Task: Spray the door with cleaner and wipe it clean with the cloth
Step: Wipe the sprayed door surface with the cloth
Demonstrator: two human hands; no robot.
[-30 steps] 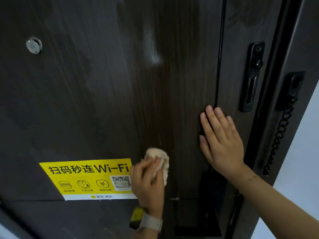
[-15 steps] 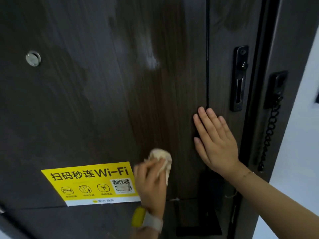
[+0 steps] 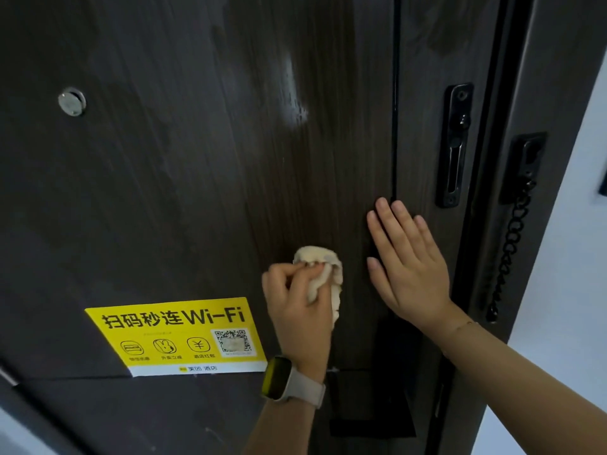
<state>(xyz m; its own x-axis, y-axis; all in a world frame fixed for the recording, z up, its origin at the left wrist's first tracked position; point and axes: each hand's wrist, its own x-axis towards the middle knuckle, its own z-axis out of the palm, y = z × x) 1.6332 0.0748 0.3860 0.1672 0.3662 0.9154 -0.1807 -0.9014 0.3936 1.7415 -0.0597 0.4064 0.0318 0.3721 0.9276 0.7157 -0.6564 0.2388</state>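
A dark wood-grain door (image 3: 184,192) fills the view, with a wet sheen and a pale glare streak near its upper middle. My left hand (image 3: 297,310), with a watch on its wrist, grips a bunched cream cloth (image 3: 323,267) and presses it against the door just right of a yellow Wi-Fi sticker (image 3: 177,336). My right hand (image 3: 407,257) lies flat on the door to the right of the cloth, fingers straight, beside a vertical groove. No spray bottle is in view.
A round metal peephole (image 3: 71,101) sits at the upper left. A black slide-latch plate (image 3: 455,146) is on the door's right part. A black security chain (image 3: 512,244) hangs from the frame. A white wall (image 3: 565,257) is at the right.
The cloth in my left hand has shifted slightly up the door. My right hand stays flat in the same place. The view has drifted a little to the right.
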